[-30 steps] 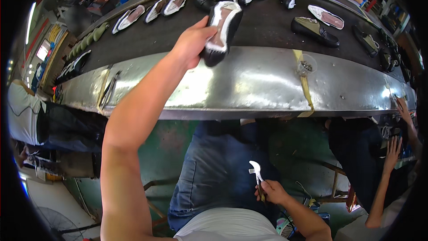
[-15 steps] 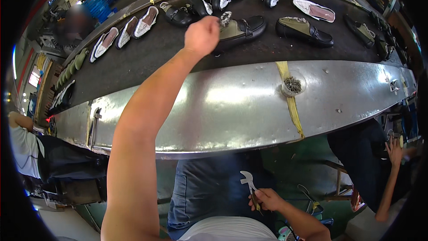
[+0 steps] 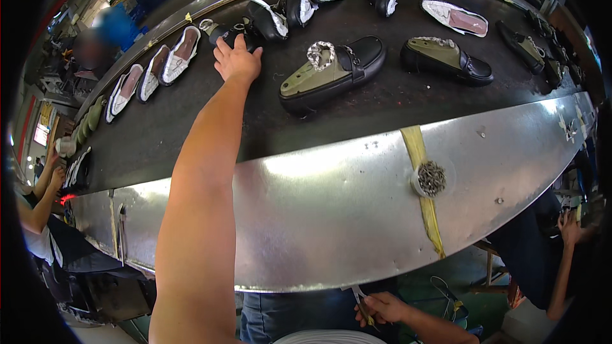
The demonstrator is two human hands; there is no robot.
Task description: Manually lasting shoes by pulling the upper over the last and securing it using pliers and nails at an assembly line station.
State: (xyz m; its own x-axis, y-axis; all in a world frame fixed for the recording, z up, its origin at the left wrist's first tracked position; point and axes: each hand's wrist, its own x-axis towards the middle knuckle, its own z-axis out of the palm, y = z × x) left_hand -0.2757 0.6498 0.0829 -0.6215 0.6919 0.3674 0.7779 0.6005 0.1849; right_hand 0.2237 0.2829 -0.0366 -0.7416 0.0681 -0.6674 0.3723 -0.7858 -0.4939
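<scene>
"Black loafer (image 3: pixel 220 30), far side of the dark worktop (image 3: pixel 274 130), just right of a white-lined shoe (image 3: pixel 180 57), and right beneath the left hand (image 3: pixel 237 62)!"

"Any hold on it?"

"None visible! Wide-spread fingers, thumb out to the right, tips over the shoe's near side; too covered to judge contact."

"And down low, at the right hand (image 3: pixel 386 309)?"

"Curled snugly round the handle of a metal tool (image 3: pixel 361 301), just by the near edge of the metal ledge (image 3: pixel 312 216), with part of the tool's head out of sight."

"So, which step?"

"Reaching for the loafer, by the look of it, with no sure grasp yet."

"And called for next?"

"Probably a gathering-in of fingers and thumb round the shoe, clear of the dark shoe (image 3: pixel 262 22) crowding in alongside. Careful there!"

"Anything nearer?"

"Yes: an olive-and-black shoe (image 3: pixel 333 79) lying on its own, then a cupful of small metal pieces (image 3: pixel 431 179) over on the ledge."
</scene>
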